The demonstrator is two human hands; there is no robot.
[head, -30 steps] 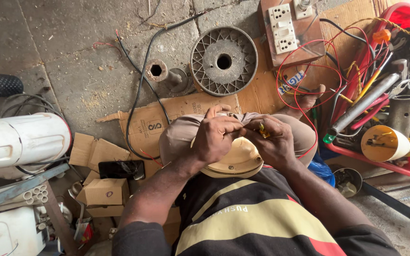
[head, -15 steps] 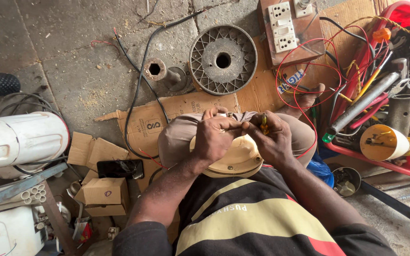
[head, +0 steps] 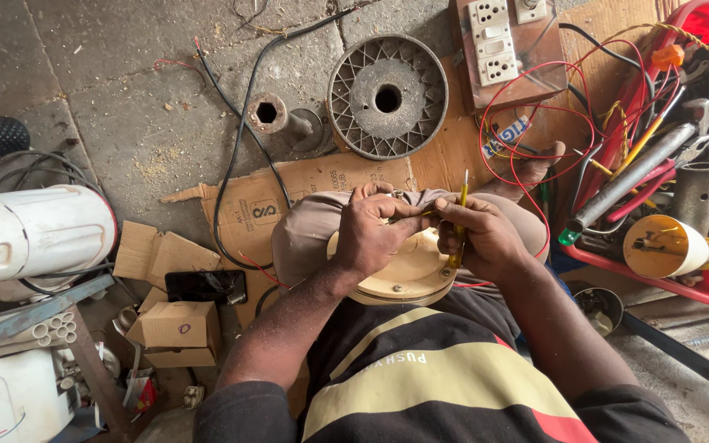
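Note:
A round cream fan motor housing point(head: 408, 275) rests on my lap, over my knees. My left hand point(head: 375, 231) curls over its top edge and pinches a thin wire at the housing's rim. My right hand point(head: 486, 238) grips a yellow-handled screwdriver point(head: 460, 215) held upright, its tip down at the housing. Both hands meet above the housing, fingertips almost touching. Red wires point(head: 527, 176) trail from the housing toward the right.
A grey ribbed motor rotor point(head: 386, 96) and a rusty bushing point(head: 271, 115) lie on the concrete floor ahead. A switchboard on wood point(head: 502, 51) sits beyond. A red tool tray point(head: 666, 164) stands right. White fan body point(head: 30, 234), cardboard boxes point(head: 170, 324) and a phone point(head: 205, 286) lie left.
The yellow screwdriver has turned more upright in my right hand. Both hands stay over the housing with small finger movements on the wire.

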